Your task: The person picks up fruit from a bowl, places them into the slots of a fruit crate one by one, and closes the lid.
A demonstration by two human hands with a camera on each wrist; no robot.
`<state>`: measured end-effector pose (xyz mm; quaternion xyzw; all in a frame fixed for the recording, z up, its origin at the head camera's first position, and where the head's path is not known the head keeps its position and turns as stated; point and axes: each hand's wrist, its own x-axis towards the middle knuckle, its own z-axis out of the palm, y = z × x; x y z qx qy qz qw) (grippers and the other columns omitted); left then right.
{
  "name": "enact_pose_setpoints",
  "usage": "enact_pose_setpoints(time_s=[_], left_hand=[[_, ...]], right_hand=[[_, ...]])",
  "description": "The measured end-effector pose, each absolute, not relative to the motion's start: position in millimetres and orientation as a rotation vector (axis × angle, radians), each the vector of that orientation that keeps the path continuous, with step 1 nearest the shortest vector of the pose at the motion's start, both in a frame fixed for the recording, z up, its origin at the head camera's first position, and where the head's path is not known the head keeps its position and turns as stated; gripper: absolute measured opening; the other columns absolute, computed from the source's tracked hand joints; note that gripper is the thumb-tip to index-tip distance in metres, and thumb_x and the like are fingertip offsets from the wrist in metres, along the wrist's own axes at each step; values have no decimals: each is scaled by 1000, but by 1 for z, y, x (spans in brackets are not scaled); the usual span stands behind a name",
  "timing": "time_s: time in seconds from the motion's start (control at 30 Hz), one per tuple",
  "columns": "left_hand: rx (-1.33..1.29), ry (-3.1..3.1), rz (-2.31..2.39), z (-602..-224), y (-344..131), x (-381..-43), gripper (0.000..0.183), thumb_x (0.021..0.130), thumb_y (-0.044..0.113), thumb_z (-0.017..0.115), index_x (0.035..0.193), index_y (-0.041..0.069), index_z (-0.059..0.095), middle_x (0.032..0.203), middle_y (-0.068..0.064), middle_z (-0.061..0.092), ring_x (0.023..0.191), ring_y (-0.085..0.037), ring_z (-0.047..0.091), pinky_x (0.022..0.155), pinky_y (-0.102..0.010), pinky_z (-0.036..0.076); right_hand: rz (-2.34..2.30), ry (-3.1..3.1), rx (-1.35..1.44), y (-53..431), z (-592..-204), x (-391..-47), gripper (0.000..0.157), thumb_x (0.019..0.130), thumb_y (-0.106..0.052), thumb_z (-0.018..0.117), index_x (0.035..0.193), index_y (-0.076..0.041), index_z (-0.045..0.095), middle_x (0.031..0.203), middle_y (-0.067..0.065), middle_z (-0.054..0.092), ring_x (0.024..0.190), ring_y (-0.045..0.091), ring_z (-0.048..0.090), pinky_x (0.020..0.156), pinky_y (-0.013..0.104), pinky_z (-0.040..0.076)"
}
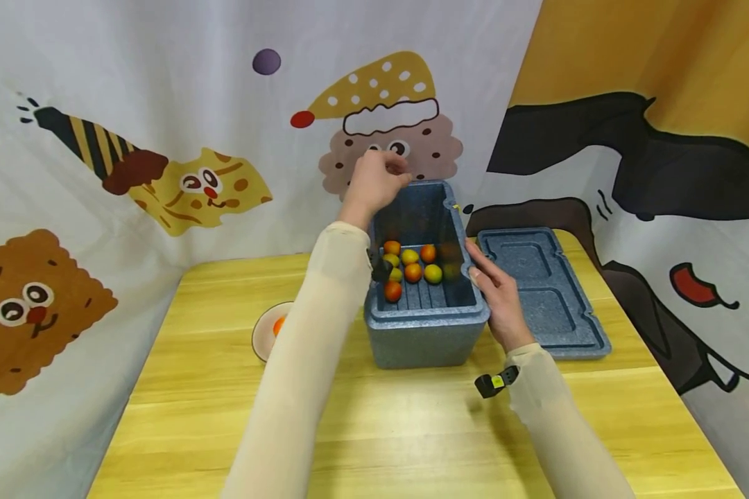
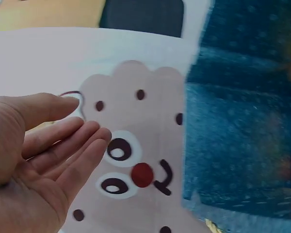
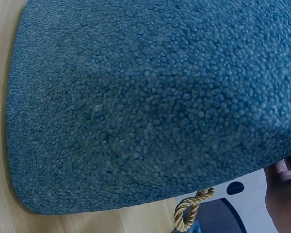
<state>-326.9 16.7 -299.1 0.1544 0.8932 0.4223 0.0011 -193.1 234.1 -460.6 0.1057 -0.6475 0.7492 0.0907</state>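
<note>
we have the left hand (image 1: 376, 181) empty at eleven o'clock of the box (image 1: 421, 346), fingers loosely together, thumb apart; our right hand (image 1: 501, 305) touches three o'clock, visible fingers fairly straight. small fruit (image 1: 413, 272) sits inside; a hard shove there could slide everything, rolling it.

Head view bright; glare on table (image 1: 412, 409); wrist views dimmer.
</note>
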Motion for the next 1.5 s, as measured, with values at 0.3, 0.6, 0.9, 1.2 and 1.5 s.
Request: enact_pose_setpoints(time_s=[0.3,0.6,0.9,1.2,1.5], left_hand=[[590,2782,1495,-286,-4,-297,25,92,20,72,114,8,71,106,-3,69,95,-12,63,82,-23,52],[640,2744,1590,-288,-26,-267,28,91,16,72,117,5,69,111,-5,68,99,-16,64,88,-25,51],[727,2638,1739,-313,-46,-240,30,91,15,72,117,2,67,113,-9,65,106,-24,61,94,-35,50],[799,2589,1930,-342,-77,-223,24,88,5,73,112,0,69,110,-13,66,104,-25,63,90,-38,53],[641,2626,1911,-385,-110,-201,23,90,8,73,111,2,69,113,-12,64,108,-24,61,94,-39,51]], right_hand=[[2244,-1910,320,233,-460,-194,46,103,-14,52,148,-6,43,156,13,32,144,21,25,112,25,28],[2234,-1896,337,233,-459,-195,47,103,-13,53,148,-5,42,155,14,32,144,21,25,112,25,27],[2229,-1890,332,236,-459,-194,45,103,-13,52,147,-7,44,155,13,33,144,21,25,113,27,26],[2237,-1884,319,233,-459,-196,47,103,-13,53,148,-3,42,155,10,35,144,21,25,113,28,26],[2236,-1898,325,233,-461,-195,49,103,-14,53,148,-2,40,155,11,34,144,20,25,114,27,25]])
